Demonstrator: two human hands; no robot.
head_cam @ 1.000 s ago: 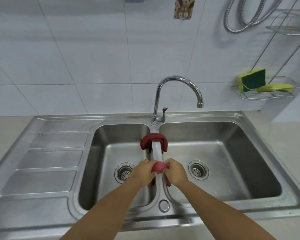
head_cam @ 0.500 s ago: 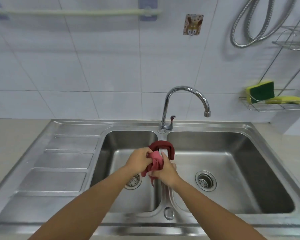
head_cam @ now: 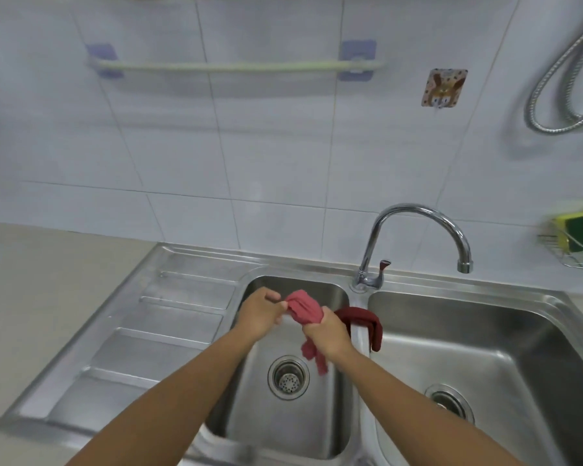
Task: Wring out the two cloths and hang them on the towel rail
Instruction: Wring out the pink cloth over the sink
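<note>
Left hand (head_cam: 261,312) and right hand (head_cam: 327,334) each grip an end of the limp, soggy pink cloth (head_cam: 305,311), best twisted from both ends.

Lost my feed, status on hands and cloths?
Left hand and right hand both grip light red cloth over left basin. Dark red cloth draped on divider. Towel rail bare.

A chrome faucet (head_cam: 414,243) stands behind the sink's (head_cam: 189,294) divider — right of it a sponge (head_cam: 579,232), above it a cartoon sticker (head_cam: 444,87).
</note>
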